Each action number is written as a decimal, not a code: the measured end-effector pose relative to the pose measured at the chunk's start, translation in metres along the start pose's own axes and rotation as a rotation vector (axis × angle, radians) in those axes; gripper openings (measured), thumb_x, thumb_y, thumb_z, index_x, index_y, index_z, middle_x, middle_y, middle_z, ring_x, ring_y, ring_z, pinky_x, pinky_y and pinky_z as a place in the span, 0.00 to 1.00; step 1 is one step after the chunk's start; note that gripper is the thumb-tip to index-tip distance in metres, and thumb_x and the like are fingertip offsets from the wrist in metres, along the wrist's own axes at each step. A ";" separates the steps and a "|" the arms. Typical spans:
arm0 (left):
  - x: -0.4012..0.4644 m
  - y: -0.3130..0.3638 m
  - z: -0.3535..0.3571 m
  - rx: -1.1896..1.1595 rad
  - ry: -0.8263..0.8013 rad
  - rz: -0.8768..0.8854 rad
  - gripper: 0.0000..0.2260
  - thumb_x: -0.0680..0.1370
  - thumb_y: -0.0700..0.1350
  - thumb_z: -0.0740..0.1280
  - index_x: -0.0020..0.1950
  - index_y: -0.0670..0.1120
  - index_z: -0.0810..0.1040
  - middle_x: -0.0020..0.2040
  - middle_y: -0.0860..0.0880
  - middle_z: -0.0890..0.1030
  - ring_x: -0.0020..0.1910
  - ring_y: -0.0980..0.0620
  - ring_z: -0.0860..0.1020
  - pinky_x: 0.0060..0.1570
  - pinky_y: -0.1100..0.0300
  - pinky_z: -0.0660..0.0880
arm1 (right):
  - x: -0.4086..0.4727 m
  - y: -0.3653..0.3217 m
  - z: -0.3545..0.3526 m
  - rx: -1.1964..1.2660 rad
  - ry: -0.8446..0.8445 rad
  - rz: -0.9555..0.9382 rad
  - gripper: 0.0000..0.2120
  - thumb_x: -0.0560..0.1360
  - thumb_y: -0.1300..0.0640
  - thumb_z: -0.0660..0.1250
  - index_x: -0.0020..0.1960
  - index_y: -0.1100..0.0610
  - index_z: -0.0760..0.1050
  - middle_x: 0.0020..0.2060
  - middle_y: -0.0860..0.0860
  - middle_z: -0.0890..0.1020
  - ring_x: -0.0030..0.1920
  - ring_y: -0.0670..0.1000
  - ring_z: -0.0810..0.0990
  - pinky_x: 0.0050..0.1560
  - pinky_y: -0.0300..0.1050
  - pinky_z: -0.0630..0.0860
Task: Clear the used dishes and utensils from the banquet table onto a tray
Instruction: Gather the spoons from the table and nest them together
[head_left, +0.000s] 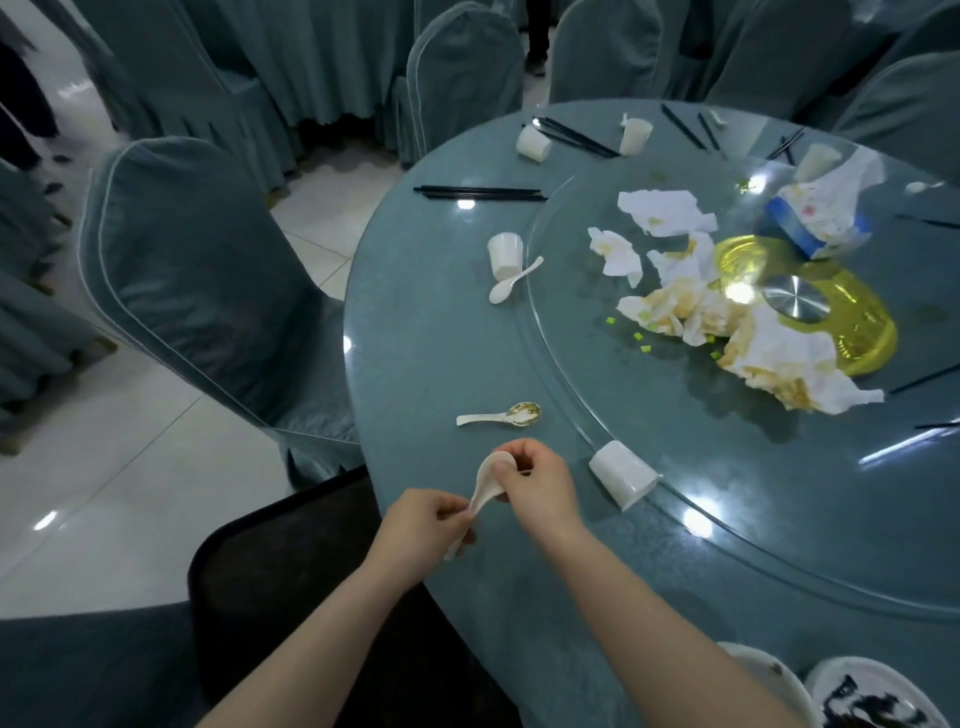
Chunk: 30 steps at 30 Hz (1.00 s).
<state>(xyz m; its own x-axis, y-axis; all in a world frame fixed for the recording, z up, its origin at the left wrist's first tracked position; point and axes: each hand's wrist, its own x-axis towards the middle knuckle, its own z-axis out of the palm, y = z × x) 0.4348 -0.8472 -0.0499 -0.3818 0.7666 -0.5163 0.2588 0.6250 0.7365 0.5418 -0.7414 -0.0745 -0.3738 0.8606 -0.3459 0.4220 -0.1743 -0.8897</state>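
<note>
- Two bare forearms are reaching forward from the bottom of the view, converging toward each other
- The left hand (423, 530) is pinching the handle end of a white spoon (485, 488)
- The right hand (537, 480) is curling its fingers around the spoon's bowl, knuckles facing up

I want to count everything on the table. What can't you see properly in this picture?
- White plates with dark smears, head view: cut off by the bottom edge.
- Held white ceramic spoon: fingers cover its bowl.
- Black chopsticks at right: cut off by the edge.
- Tray: none visible.
</note>
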 end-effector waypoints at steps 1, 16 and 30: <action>0.003 0.001 0.001 0.004 0.004 -0.005 0.10 0.78 0.44 0.65 0.40 0.55 0.81 0.33 0.55 0.84 0.32 0.58 0.81 0.36 0.64 0.77 | 0.003 0.001 -0.002 0.000 -0.007 0.004 0.07 0.72 0.64 0.64 0.42 0.53 0.77 0.37 0.49 0.82 0.39 0.49 0.80 0.47 0.52 0.81; 0.017 -0.018 -0.032 -0.147 0.247 -0.197 0.07 0.79 0.42 0.63 0.43 0.47 0.79 0.32 0.50 0.84 0.27 0.56 0.80 0.28 0.65 0.73 | 0.109 0.022 -0.011 -0.131 0.155 0.266 0.13 0.73 0.48 0.67 0.49 0.56 0.70 0.30 0.53 0.82 0.33 0.55 0.82 0.49 0.56 0.80; -0.039 -0.042 -0.071 -0.025 0.440 -0.051 0.13 0.83 0.46 0.54 0.48 0.47 0.78 0.37 0.48 0.79 0.34 0.51 0.74 0.35 0.55 0.68 | 0.036 -0.044 0.008 -0.035 -0.002 -0.118 0.08 0.74 0.62 0.66 0.40 0.51 0.74 0.32 0.48 0.82 0.28 0.45 0.79 0.35 0.44 0.76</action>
<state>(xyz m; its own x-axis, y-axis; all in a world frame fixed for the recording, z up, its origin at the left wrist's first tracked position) 0.3761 -0.9141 -0.0301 -0.7364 0.5954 -0.3212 0.2103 0.6527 0.7279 0.5027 -0.7065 -0.0506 -0.4240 0.8732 -0.2404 0.4036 -0.0555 -0.9133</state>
